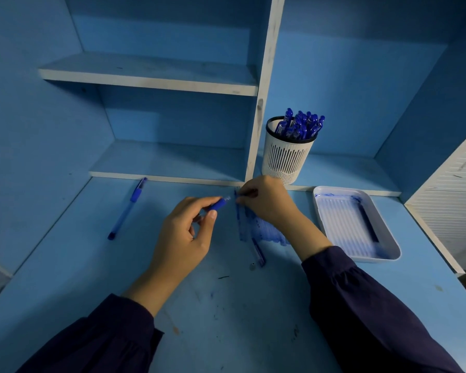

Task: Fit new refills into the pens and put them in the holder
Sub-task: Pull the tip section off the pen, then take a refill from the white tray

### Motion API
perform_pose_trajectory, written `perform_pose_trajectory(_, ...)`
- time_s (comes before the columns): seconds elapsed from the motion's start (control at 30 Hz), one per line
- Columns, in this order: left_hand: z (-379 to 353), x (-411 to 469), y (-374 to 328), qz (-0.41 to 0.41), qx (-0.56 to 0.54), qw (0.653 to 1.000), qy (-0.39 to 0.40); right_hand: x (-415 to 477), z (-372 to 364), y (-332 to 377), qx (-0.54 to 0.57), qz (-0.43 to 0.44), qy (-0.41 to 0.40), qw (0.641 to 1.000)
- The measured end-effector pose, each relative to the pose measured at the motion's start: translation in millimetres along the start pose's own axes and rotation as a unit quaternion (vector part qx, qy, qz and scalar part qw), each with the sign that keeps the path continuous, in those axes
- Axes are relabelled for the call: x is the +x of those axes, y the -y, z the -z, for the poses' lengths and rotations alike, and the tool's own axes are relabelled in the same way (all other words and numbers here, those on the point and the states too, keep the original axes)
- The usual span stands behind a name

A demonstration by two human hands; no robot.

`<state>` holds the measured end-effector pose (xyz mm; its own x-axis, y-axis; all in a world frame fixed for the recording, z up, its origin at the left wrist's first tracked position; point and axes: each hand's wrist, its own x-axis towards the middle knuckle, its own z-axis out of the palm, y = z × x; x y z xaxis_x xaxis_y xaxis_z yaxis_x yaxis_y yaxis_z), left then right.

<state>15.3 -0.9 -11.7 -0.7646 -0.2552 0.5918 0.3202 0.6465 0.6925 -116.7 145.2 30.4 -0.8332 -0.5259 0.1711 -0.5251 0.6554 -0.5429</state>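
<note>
Left hand [183, 232] grips barrel [219, 204]; pens [303, 125] fill holder [287, 157].

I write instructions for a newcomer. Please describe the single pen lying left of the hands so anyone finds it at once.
On the blue desk, look below the lower shelf's white edge, left of the left hand. A blue pen lies slanted, alone and untouched, unlike the pens standing in the white holder.

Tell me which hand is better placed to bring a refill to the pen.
Right: the right hand pinches a refill at the pile, while the left hand grips a pen barrel.
</note>
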Motion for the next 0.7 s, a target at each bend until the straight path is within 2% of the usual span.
perform_pose_trajectory(0.17,-0.2,-1.2,-1.4,-0.015,0.018,1.0,0.009,-13.6,8.7,-2.5,0.028,0.018,-0.025,0.999)
perform_pose_trajectory(0.3,-3.2,-1.8,-6.0,-0.036,0.037,0.998,0.036,-38.2,34.5,-17.8,0.022,-0.012,-0.081,0.996)
perform_pose_trajectory(0.47,-19.5,5.5,-18.9,-0.079,0.039,0.993,0.076,-77.0,69.0,-58.8,-0.069,-0.09,-0.151,0.982)
perform_pose_trajectory(0.6,-42.5,14.7,-19.9,-0.098,0.013,0.99,0.102,-96.2,75.8,-91.2,-0.136,-0.203,-0.141,0.959)
perform_pose_trajectory(0.7,-54.5,25.1,-20.0,-0.099,0.0,0.99,0.104,-100.5,74.1,-99.8,-0.174,-0.232,-0.125,0.949)
